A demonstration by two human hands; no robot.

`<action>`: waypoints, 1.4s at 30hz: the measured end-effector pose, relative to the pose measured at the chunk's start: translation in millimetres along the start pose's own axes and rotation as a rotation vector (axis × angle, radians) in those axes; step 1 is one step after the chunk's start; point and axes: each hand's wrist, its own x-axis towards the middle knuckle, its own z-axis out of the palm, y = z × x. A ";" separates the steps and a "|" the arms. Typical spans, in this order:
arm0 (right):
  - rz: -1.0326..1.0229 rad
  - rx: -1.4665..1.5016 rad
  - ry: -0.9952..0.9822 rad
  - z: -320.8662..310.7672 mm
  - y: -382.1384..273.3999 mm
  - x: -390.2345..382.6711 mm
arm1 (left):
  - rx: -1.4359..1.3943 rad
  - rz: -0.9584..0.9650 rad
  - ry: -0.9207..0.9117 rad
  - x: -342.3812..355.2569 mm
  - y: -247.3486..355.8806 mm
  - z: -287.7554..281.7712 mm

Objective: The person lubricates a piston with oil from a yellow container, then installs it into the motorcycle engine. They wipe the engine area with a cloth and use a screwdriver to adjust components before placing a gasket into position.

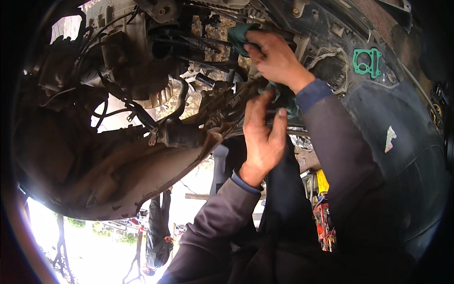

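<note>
My right hand [276, 59] grips a crumpled dark green cloth [239, 38] near the upper middle, among dark metal parts and hoses of a grimy vehicle. Below it my left hand [265, 132] has its fingers curled onto a lower part of green cloth [288, 106], partly hidden behind them. Beside my hands are a grimy metal assembly [227, 104] and a black bent hose [179, 102]. A bright green flat gasket [366, 61] lies on the dark body panel at the right.
A curved, dirty plastic cover [104, 175] spans the left. The dark panel [392, 123] runs down the right side. Low in view are a red tool box [322, 227] with tools, a yellow object [322, 180], and another person [158, 236] in dark clothing in the background.
</note>
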 end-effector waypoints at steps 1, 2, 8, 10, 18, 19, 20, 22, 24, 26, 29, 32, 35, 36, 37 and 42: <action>-0.074 -0.019 0.023 8.1 6.6 9.1 | 0.035 0.026 -0.015 -2.0 -6.3 -3.5; -0.062 -0.054 0.012 15.4 11.6 17.0 | 0.000 -0.020 -0.013 -6.3 -11.8 -6.8; -0.244 0.167 -0.134 44.3 23.1 80.5 | -0.174 -0.146 0.038 -10.5 -30.3 -14.3; -0.230 0.258 -0.210 62.2 15.3 103.0 | -0.290 -0.163 0.043 -8.9 -22.8 -15.8; -0.580 -0.422 -0.223 81.8 -9.6 146.5 | -0.546 -0.113 0.132 19.9 15.4 -27.9; -0.649 -0.399 -0.132 79.4 -10.7 142.5 | -0.551 -0.082 0.184 26.8 18.3 -27.7; -0.716 -0.374 -0.041 76.7 -11.2 139.2 | -0.555 -0.052 0.236 33.2 21.5 -27.3; -0.704 -0.334 -0.141 70.4 -10.4 136.7 | -0.649 -0.090 0.305 45.6 28.2 -25.3; -0.677 -0.396 -0.306 66.4 -7.6 136.0 | -0.638 -0.079 0.351 58.9 31.0 -23.5; -0.703 -0.397 -0.245 66.9 -4.9 138.0 | -0.618 -0.072 0.354 73.4 30.9 -23.2; -0.690 -0.383 -0.226 70.6 -1.6 140.4 | -0.669 -0.071 0.323 82.6 33.8 -23.1; -0.631 -0.363 -0.251 70.5 1.1 139.0 | -0.695 -0.035 0.327 90.3 34.4 -22.8; -0.608 -0.346 -0.189 65.5 3.1 132.5 | -0.608 -0.045 0.326 95.4 33.8 -26.3; -0.636 -0.362 -0.161 63.2 3.8 130.2 | -0.614 -0.053 0.333 96.0 34.0 -27.0; -0.567 -0.422 -0.208 60.9 4.8 127.7 | -0.623 -0.063 0.339 96.6 34.1 -27.5; -0.418 -0.671 -0.318 63.4 10.4 113.4 | -0.673 -0.098 0.365 93.4 38.3 -28.9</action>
